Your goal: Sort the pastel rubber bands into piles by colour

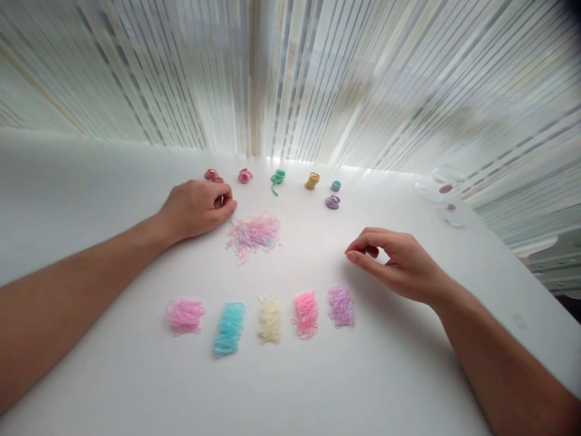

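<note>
My left hand rests on the table at the upper left, its fingers curled together. It is beside a mixed pile of tiny pastel loops, like loom rubber bands, and partly covers a dark red coil. To the right of the pile, my right hand has thumb and forefinger pinched together. Anything in either hand is too small or hidden. Nearer me lie sorted bunches of loops: lilac-pink, turquoise, cream, bright pink and lavender.
Along the back lie small coils: pink, green, mustard, blue and purple. Clear plastic pieces sit at the back right. Striped curtains hang behind the white table.
</note>
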The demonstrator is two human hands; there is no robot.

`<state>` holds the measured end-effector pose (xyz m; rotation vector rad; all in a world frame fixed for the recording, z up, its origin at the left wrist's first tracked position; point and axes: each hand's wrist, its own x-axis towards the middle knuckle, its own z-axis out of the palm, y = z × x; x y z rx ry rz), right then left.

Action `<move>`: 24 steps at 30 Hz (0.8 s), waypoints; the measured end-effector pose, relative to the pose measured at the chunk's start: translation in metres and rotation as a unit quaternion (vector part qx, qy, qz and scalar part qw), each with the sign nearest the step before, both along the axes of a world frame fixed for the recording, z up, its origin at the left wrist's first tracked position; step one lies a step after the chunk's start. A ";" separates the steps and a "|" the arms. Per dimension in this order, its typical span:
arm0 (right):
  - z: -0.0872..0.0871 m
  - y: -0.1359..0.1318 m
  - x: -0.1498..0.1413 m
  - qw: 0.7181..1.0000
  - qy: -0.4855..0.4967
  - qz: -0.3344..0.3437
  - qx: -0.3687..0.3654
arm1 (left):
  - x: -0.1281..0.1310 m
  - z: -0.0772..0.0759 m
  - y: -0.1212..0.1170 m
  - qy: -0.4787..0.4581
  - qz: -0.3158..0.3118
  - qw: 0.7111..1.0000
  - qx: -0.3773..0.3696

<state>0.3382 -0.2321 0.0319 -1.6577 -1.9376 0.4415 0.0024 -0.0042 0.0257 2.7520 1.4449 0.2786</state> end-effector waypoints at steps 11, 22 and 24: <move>-0.002 0.044 -0.027 0.998 0.041 -0.038 -0.038 | -0.002 -0.007 0.002 -0.037 -0.042 0.998 0.006; -0.015 0.100 -0.067 0.992 0.111 0.034 -0.054 | -0.004 -0.009 0.001 -0.053 -0.036 0.998 -0.008; -0.023 0.097 -0.068 0.992 0.109 0.049 -0.037 | -0.003 -0.007 0.000 -0.056 -0.037 0.998 -0.013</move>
